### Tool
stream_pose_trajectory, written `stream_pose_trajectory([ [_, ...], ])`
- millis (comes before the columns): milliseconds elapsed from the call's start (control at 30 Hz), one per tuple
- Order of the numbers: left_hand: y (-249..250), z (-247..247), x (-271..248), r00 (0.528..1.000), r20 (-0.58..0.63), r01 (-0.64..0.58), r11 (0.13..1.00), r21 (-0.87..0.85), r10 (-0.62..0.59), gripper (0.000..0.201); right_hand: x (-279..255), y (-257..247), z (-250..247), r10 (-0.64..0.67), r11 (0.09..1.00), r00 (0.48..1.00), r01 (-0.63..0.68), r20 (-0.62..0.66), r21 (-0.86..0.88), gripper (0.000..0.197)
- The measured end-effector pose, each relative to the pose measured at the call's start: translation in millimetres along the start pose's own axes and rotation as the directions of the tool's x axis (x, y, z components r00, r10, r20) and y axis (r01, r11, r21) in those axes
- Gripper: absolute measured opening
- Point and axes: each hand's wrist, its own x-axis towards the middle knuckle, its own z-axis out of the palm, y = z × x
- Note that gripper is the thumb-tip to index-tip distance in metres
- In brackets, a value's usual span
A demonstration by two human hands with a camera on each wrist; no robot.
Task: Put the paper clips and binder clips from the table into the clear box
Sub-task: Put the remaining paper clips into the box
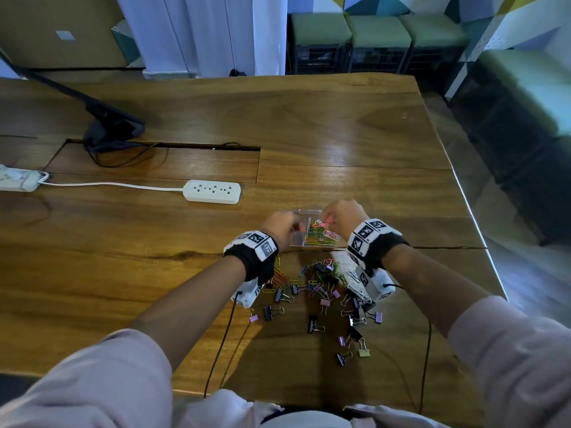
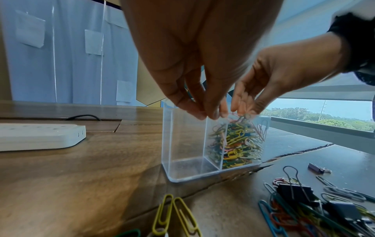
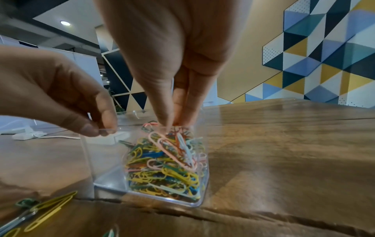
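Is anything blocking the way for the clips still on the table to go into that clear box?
No lid shows on the clear box. Only both hands are over it: the left hand pinches the divider, the right hand reaches into the paper-clip side.

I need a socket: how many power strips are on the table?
2: one white strip left of the clear box, another at the table's left edge, partly cut off.

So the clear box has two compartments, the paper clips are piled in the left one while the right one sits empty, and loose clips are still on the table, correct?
Not quite: the sides are swapped. In the clear box the paper clips fill the right compartment and the left one is empty, as the left wrist view shows. The rest holds: two compartments, and loose clips remain on the table.
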Motion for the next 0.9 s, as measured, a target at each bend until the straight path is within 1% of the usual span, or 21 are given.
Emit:
stream_pose_trajectory([
  [100, -1.2, 4.7, -6.3, 0.999, -0.025, -0.040, 0.999, -0.023, 0.040, 0.018, -9.2, 4.4, 0.7, -0.059, 0.998, 0.996, 0.061, -0.073, 0.023, 0.018],
  [167, -5.5, 8.3, -13.5, 0.993, -0.103, -0.063, 0.995, -0.076, 0.055, 0.015, -19.3, 10.1, 1.5, -0.075, 0.996, 0.988, 0.081, -0.133, 0.044, 0.016],
  [267, -20.0, 10.1, -24.9, 0.975, -0.218, 0.004, 0.993, -0.115, -0.029, 0.011, -36.2, 27.6, 8.2, -0.062, 0.990, 0.974, 0.088, -0.220, 0.107, 0.024],
  [367, -38.6, 11.9, -37.6, 0.954, -0.262, 0.127, 0.988, -0.089, -0.146, 0.008, -53.5, 46.7, 17.9, -0.072, 0.991, 0.962, 0.099, -0.262, 0.094, 0.031],
  [433, -48.9, 18.0, -43.0, 0.942, -0.215, 0.244, 0.966, -0.087, -0.257, 0.014, -64.0, 55.7, 24.5, -0.032, 0.993, 0.970, 0.058, -0.242, 0.103, 0.030],
  [500, -52.7, 26.1, -43.7, 0.914, -0.098, 0.386, 0.919, -0.077, -0.393, 0.029, -72.9, 60.7, 31.1, 0.077, 0.994, 0.985, -0.063, -0.155, 0.093, 0.032],
  [567, -50.4, 34.3, -41.9, 0.871, 0.004, 0.492, 0.871, -0.008, -0.492, 0.054, -79.6, 62.8, 37.7, 0.204, 0.979, 0.977, -0.203, -0.058, 0.024, 0.039],
  [600, -47.4, 37.5, -41.7, 0.850, 0.032, 0.526, 0.850, 0.018, -0.526, 0.068, -82.3, 63.7, 41.0, 0.249, 0.968, 0.968, -0.250, -0.036, -0.003, 0.042],
  [633, -43.1, 40.1, -41.9, 0.832, 0.043, 0.552, 0.833, 0.032, -0.553, 0.079, -84.6, 64.1, 42.8, 0.287, 0.958, 0.958, -0.288, -0.025, -0.015, 0.044],
  [667, -39.1, 42.8, -42.3, 0.821, 0.038, 0.569, 0.821, 0.046, -0.570, 0.085, -86.2, 65.9, 44.3, 0.321, 0.947, 0.947, -0.321, -0.011, -0.024, 0.047],
  [733, -34.3, 48.6, -41.9, 0.816, 0.011, 0.575, 0.814, 0.086, -0.578, 0.085, -86.9, 70.6, 46.6, 0.379, 0.925, 0.925, -0.377, 0.032, -0.050, 0.054],
  [800, -32.8, 54.3, -40.9, 0.829, -0.008, 0.557, 0.825, 0.100, -0.559, 0.076, -86.8, 73.2, 48.0, 0.410, 0.912, 0.909, -0.407, 0.076, -0.056, 0.056],
  [833, -32.4, 56.4, -40.4, 0.843, -0.009, 0.536, 0.839, 0.092, -0.538, 0.069, -86.8, 73.6, 49.6, 0.411, 0.912, 0.908, -0.408, 0.084, -0.052, 0.053],
  [900, -32.6, 60.0, -38.5, 0.876, -0.012, 0.481, 0.874, 0.068, -0.482, 0.052, -88.3, 74.1, 54.3, 0.382, 0.923, 0.922, -0.378, 0.065, -0.065, 0.043],
])
